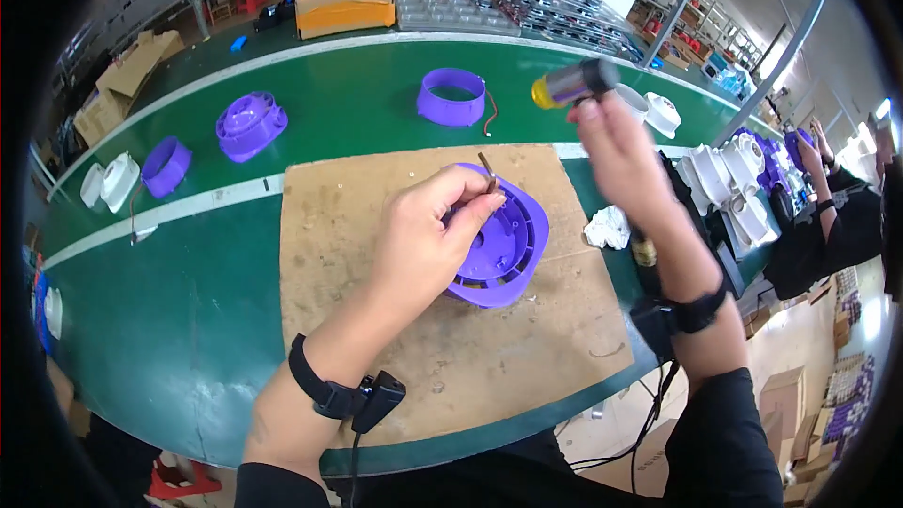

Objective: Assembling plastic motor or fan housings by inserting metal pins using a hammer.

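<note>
My left hand [423, 230] pinches a short metal rod [486, 167] between thumb and fingers. The rod stands tilted over a purple plastic housing [529, 240], round inside with slots along its rim; the fingers hide the rod's lower end. Raised to the right, my right hand [623, 155] grips a mallet [572, 85] with a yellow face and a dark end, smeared by motion. Its head is well above the rod and apart from it. Beneath the housing lies a stained cardboard sheet [367, 395] on the green table.
A purple ring [451, 99] with a red wire stands beyond the housing. Farther left are another purple housing [252, 125] and a purple ring [166, 167]. Crumpled white paper [609, 228] lies right of the cardboard. White parts [729, 174] are piled near a co-worker.
</note>
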A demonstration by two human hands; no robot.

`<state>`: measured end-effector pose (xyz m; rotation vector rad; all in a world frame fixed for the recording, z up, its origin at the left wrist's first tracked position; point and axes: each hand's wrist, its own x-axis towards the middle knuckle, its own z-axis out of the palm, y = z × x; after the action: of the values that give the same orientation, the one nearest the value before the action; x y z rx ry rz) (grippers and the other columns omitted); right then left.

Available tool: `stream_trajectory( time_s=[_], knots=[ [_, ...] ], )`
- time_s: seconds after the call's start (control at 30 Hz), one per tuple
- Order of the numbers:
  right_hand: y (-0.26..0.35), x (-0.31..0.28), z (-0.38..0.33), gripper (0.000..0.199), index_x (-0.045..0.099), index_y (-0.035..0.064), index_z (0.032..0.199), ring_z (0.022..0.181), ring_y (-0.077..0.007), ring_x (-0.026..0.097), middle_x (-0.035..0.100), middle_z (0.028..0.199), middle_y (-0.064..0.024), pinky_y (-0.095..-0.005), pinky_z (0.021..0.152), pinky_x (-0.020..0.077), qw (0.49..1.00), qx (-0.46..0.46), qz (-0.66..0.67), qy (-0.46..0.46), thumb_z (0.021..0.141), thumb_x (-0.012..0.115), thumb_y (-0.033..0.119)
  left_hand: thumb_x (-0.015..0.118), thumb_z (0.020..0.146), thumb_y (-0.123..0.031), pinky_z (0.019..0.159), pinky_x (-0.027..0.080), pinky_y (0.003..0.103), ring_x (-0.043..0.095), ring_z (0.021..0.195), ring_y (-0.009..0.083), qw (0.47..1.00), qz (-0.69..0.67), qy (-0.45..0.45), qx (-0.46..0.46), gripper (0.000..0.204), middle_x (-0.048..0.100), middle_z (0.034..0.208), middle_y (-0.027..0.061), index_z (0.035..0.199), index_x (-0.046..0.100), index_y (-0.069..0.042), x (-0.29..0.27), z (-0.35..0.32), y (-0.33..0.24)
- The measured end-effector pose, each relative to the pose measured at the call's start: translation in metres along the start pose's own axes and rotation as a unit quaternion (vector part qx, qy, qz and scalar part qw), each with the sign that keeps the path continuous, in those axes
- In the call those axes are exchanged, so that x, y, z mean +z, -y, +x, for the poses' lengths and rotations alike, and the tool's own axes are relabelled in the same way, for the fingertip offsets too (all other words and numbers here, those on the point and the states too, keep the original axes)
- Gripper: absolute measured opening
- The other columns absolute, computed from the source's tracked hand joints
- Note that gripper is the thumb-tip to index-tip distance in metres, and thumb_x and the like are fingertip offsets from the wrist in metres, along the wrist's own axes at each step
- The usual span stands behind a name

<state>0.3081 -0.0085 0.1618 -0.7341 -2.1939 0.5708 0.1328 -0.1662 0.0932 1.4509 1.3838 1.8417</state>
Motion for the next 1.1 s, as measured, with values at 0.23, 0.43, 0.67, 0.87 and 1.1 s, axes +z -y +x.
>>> stream_trajectory(
  time_s=[0.23, 0.43, 0.67, 0.87, 1.1],
  knots=[
    [0.099, -0.022, -0.015, 0.027, 0.061, 0.0014, 0.11, 0.074, -0.0227, 0.061, 0.062, 0.079, -0.0087, -0.0377, 0.067, 0.0463, 0.977, -0.143, -0.096, 0.129, 0.107, 0.048, 0.025, 0.074, 0.088, -0.01, 0.067, 0.054, 0.034, 0.072, 0.074, 0.0271, 0.997, 0.07, -0.006, 0.038, 0.011, 0.072, 0.086, 0.0153, 0.095, 0.071, -0.001, -0.007, -0.002, -0.004],
    [0.124, -0.03, -0.006, 0.021, 0.06, 0.0001, 0.102, 0.071, -0.0406, 0.061, 0.062, 0.078, -0.0232, -0.0431, 0.063, 0.047, 0.96, -0.1, -0.171, 0.199, 0.103, 0.053, 0.02, 0.073, 0.089, -0.009, 0.067, 0.053, 0.032, 0.067, 0.074, 0.0202, 0.997, 0.071, 0.001, 0.031, 0.011, 0.07, 0.082, 0.0117, 0.094, 0.07, 0.0, -0.006, -0.002, -0.01],
    [0.107, -0.017, -0.015, 0.023, 0.06, -0.0003, 0.1, 0.067, -0.0402, 0.061, 0.061, 0.075, -0.023, -0.0448, 0.06, 0.0466, 0.967, -0.169, -0.178, 0.074, 0.104, 0.051, 0.021, 0.073, 0.091, -0.009, 0.066, 0.051, 0.027, 0.063, 0.071, 0.0086, 0.997, 0.071, 0.004, 0.042, 0.011, 0.07, 0.077, 0.006, 0.094, 0.07, 0.001, -0.008, -0.004, -0.009],
    [0.119, -0.032, -0.017, 0.027, 0.059, 0.0001, 0.098, 0.066, -0.0319, 0.062, 0.061, 0.072, -0.0178, -0.041, 0.06, 0.0467, 0.974, -0.097, -0.165, 0.12, 0.104, 0.053, 0.025, 0.072, 0.092, -0.008, 0.066, 0.052, 0.027, 0.066, 0.075, 0.0091, 0.991, 0.128, 0.01, 0.047, 0.01, 0.072, 0.08, 0.0058, 0.093, 0.07, 0.002, -0.012, -0.012, 0.011],
    [0.052, -0.016, -0.002, 0.025, 0.059, 0.0002, 0.107, 0.081, -0.0359, 0.064, 0.063, 0.086, -0.02, -0.0422, 0.073, 0.0488, 0.985, -0.029, -0.168, 0.021, 0.103, 0.056, 0.024, 0.069, 0.092, 0.003, 0.079, 0.056, 0.026, 0.07, 0.085, 0.014, 0.995, -0.092, -0.029, -0.002, 0.005, 0.073, 0.097, 0.0089, 0.097, 0.067, 0.004, -0.033, 0.001, -0.039]
  ],
)
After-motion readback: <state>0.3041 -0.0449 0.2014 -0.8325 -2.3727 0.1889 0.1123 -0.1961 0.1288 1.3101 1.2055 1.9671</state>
